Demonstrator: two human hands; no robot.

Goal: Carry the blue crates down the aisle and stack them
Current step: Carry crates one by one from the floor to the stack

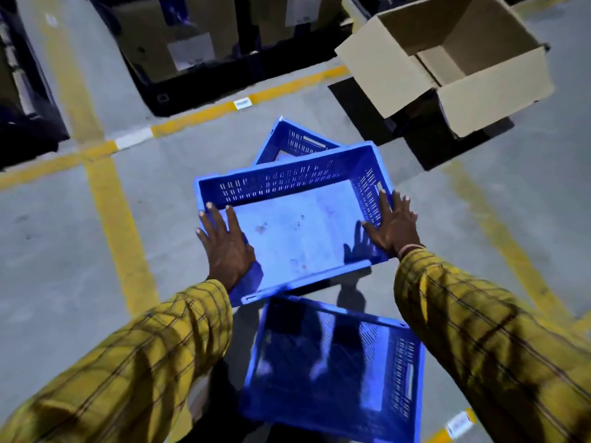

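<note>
- Leftmost, dark racking [28, 100] stands at the far left edge of the grey floor [57, 251], and yellow floor lines [123, 238] cross that side of the aisle.
- Further along the far edge, a black pallet frame [198, 87] holds brown cartons [166, 43] behind a yellow line with a white patch in it.
- Nearer the person, the left hand [225, 247] lies on the left rim of the middle blue crate [294, 231], its fingers straight and spread, released rather than wrapped round the rim; a yellow checked sleeve [134, 362] covers the arm.
- That middle blue crate is empty, open side up, with slotted walls; it sits skewed over the far blue crate [294, 140], hiding most of it. Whether the two touch or nest cannot be told.
- Below it, towards the near edge of the floor, the near blue crate [332, 366] lies open side up, and the middle crate's near rim overlaps its far end.
- On the right rim of the middle crate the right hand [395, 223] presses flat, fingers straight and fanned out, thumb reaching inside the wall, grasping nothing; a band [411, 249] shows at the wrist.
- At the far right corner an open cardboard box [454, 59] stands empty on a dark base [425, 139].
</note>
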